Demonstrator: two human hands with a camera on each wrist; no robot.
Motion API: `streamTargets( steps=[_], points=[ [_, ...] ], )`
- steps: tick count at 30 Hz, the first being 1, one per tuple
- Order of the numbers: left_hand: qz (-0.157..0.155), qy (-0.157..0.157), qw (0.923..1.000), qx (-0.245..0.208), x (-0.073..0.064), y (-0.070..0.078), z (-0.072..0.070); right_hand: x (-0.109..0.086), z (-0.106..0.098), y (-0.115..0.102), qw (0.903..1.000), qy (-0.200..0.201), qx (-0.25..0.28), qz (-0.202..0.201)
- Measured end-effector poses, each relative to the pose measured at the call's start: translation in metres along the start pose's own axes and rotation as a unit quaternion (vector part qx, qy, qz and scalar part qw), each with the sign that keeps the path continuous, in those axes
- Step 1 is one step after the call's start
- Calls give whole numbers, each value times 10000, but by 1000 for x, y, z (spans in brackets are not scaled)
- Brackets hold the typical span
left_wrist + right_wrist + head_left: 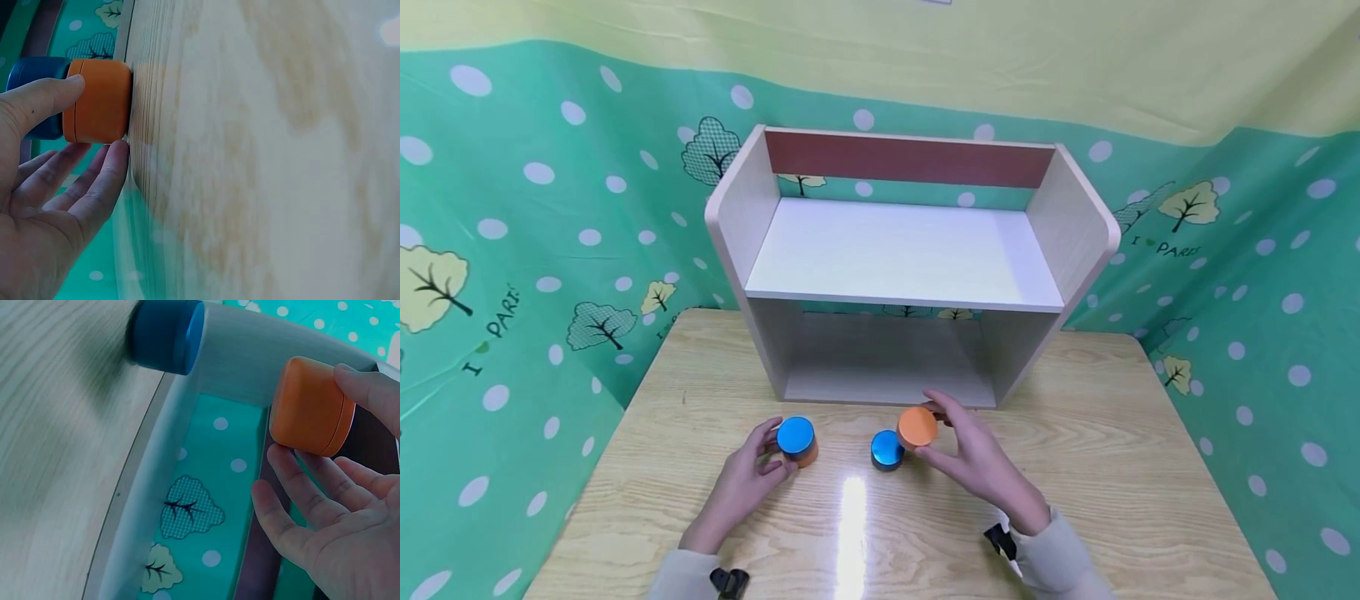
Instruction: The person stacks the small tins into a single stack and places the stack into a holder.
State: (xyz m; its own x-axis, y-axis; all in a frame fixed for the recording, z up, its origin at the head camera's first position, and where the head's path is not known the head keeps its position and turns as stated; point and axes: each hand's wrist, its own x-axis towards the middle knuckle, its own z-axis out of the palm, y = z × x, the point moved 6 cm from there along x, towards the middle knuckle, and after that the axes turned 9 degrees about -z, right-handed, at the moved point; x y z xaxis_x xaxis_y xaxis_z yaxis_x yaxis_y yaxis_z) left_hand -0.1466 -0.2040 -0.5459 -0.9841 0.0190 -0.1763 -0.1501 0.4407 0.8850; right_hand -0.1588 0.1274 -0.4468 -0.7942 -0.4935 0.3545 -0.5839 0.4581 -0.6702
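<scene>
On the table, a blue round canister (795, 434) stands on top of an orange round canister (100, 100). My left hand (751, 477) grips this stack low down, with the thumb and fingers on opposite sides of the orange one. A second orange canister (917, 427) is pinched between the thumb and fingers of my right hand (973, 454); the right wrist view shows it lifted off the table, slightly tilted. Close to its left, a second blue canister (887, 451) sits alone on the tabletop.
Behind the hands stands a two-level white shelf unit (902, 250) with raised side panels and a brown back rail. The wooden table (685, 400) extends on both sides of it. A green dotted curtain (550, 217) hangs around the back and sides.
</scene>
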Motion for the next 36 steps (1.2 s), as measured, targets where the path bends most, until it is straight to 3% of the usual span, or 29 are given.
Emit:
streamTargets(
  steps=[17,26,36],
  points=[
    [91,11,9999,-77,0,2,-2,35,18,-30,9977,-286,-153,-603],
    [118,-2,9999,-68,1,1,0,45,32,-37,9966,-475,128,-660],
    [-61,-3,10000,-20,2,-3,0,60,47,-43,9957,-684,137,-616]
  ],
)
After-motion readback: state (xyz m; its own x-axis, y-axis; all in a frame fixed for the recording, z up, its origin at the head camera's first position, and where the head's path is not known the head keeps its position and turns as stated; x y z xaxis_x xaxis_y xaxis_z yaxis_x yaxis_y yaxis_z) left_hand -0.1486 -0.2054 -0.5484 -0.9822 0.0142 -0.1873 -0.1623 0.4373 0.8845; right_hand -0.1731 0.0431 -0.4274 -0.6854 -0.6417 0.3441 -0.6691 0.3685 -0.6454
